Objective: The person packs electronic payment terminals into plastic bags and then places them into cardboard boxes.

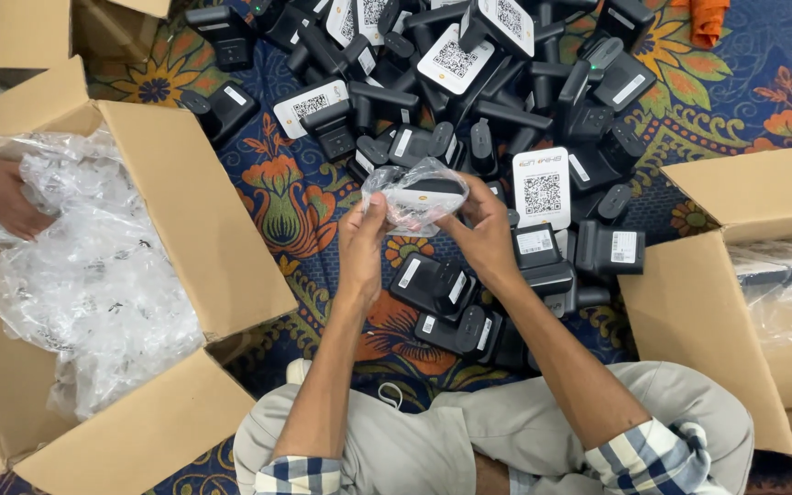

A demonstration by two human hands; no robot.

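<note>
Two hands meet above the patterned floor: our left hand (362, 240) and right hand (486, 231) both clamp their grip on one black-and-white device in a clear plastic bag (419, 194). Below it lies a heap of black devices (469, 110), flanked by a cardboard box of empty bags (185, 211) and a second box (717, 302).

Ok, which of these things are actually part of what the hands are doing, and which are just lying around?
In hand:
- left hand and right hand, both gripping the bagged device
- pile of black devices
- box of clear plastic bags

Lying about:
- second box
- orange cloth
- patterned carpet
- another person's hand
</note>
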